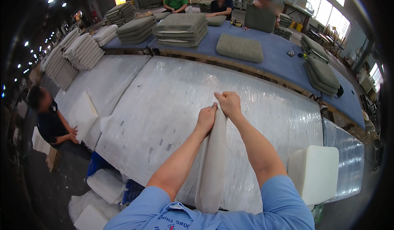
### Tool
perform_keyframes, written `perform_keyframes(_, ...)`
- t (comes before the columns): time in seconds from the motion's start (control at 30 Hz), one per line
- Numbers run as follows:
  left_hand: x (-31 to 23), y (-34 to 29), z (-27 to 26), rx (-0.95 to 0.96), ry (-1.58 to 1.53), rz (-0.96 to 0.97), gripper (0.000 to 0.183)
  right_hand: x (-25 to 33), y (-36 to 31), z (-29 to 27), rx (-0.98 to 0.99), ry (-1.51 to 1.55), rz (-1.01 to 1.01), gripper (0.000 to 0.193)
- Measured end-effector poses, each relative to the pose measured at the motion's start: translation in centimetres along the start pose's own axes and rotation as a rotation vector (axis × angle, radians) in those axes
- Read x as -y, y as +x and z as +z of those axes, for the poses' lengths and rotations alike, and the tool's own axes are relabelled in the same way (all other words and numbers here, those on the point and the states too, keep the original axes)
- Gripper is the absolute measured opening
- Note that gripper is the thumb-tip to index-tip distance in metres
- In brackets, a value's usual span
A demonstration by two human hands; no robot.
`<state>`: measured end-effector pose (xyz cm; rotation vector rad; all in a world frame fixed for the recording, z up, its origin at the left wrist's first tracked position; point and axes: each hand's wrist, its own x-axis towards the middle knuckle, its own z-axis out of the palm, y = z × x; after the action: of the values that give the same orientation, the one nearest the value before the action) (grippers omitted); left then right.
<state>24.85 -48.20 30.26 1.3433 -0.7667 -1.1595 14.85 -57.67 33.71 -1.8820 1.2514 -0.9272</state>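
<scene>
Both my arms reach forward over a plastic-wrapped table (164,90). Between them hangs a long, light grey fabric piece (213,164), narrow and folded on edge, running from my hands back toward my body. My left hand (206,118) pinches its far end from the left side. Slightly farther out, my right hand (229,104) is closed on the same end, its fingers curled in a fist. What lies inside the fabric, if anything, is hidden.
A stack of white foam pads (318,172) stands at my right. Beyond the table runs a blue-topped bench (279,62) with stacked grey-green cushions (180,29) and a single cushion (239,47). At the left a person (51,119) handles a white sheet (83,115). Several people work behind the bench.
</scene>
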Motion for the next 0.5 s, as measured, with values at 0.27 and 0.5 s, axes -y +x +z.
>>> perform_keyframes(0.27,-2.1,-1.9,-1.5,0.2,0.225,-0.071,0.071,0.1,0.5,0.0,0.32,0.198,0.048,0.057)
perform_keyframes(0.5,-4.4,-1.4,-1.3,0.295,0.457,-0.137,0.064,-0.8,1.9,1.3,0.49,0.338,0.068,0.056)
